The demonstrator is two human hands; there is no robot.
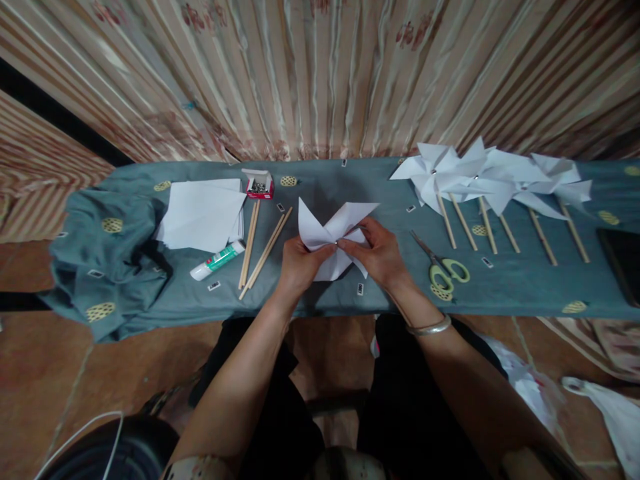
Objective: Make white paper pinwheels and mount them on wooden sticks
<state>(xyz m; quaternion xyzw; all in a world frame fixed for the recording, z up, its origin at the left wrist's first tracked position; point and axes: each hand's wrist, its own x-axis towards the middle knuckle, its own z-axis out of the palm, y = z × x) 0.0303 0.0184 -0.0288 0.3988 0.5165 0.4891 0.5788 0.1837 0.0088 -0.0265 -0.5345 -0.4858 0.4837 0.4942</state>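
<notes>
A white paper pinwheel point(350, 215) is between my two hands, above the middle of the cloth-covered table. My left hand point(299, 263) grips its left side, the thumb reaching in to the centre. From the right, my right hand point(383, 250) pinches the paper, its thumb also at the centre. A small shiny pin head point(337, 243) shows between the two thumb tips. No stick can be seen on this pinwheel. The fingers behind the paper are hidden.
Left of my hands lie thin wooden sticks point(270, 255), a glue stick point(218, 260), a stack of white paper point(200, 213) and a red box of pins point(259, 185). To the right are green-handled scissors point(440, 267), several finished pinwheels point(480, 177) and a dark flat object point(620, 263).
</notes>
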